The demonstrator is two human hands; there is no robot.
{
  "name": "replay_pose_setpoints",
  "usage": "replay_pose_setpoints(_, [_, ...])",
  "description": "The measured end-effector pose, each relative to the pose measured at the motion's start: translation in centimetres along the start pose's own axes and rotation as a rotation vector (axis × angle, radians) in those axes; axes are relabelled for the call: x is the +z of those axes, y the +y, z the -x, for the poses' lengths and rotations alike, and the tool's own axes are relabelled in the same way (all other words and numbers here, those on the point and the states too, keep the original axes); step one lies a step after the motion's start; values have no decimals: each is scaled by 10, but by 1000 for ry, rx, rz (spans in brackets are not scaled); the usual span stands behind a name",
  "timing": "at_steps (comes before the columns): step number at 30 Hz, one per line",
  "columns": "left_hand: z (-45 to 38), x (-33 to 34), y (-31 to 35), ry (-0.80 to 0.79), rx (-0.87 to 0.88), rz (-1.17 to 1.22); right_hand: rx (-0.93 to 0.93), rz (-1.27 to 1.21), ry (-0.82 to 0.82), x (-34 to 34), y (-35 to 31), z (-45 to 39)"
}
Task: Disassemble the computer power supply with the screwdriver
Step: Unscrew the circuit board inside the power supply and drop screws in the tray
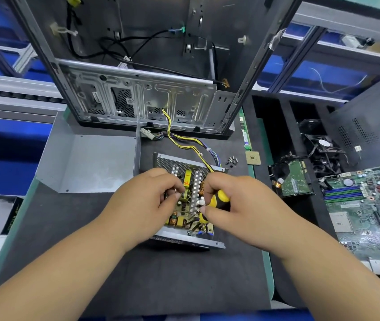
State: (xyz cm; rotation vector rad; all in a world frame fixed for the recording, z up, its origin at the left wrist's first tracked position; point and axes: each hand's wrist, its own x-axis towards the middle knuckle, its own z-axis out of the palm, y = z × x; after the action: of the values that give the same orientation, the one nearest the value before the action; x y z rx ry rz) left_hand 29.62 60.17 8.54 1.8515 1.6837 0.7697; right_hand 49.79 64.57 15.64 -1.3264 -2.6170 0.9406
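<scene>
Dark bench mat (184, 274) carried the power supply (188, 200), its cover (87, 163) already off and lying alongside, while the right hand (228, 202) gripped the screwdriver (218, 200) and the left hand (147, 195) pinched something unclear inside, board apparently still mounted.

plus and minus signs on the computer case (138, 98) panel.

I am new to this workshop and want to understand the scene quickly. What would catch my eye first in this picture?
First, the two hands at the centre: the right hand grips a yellow and black screwdriver over the opened power supply, while the left hand reaches into its circuit board. Behind them stands the stripped computer case, with yellow cables running down to the power supply. At the right lies a green motherboard.
</scene>
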Motion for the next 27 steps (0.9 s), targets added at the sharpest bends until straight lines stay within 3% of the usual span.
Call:
replay_pose_setpoints(6, [-1,0,1,-15,-9,-13,-30,13,-50,-2,-3,0])
replay_pose_setpoints(10, [-1,-1,3,-30,-10,-38,-123,61,-148,-8,-7,0])
replay_pose_setpoints(15, [-1,-4,9,-50,13,-116,-102,86,-276,-18,-6,-2])
replay_pose_setpoints(21, [-3,1,18,12,76,-225,-62,220,-231,-15,-12,-1])
replay_pose_setpoints(27, [-4,7,17,4,68,-253,-30,143,-261,-14,-11,-2])
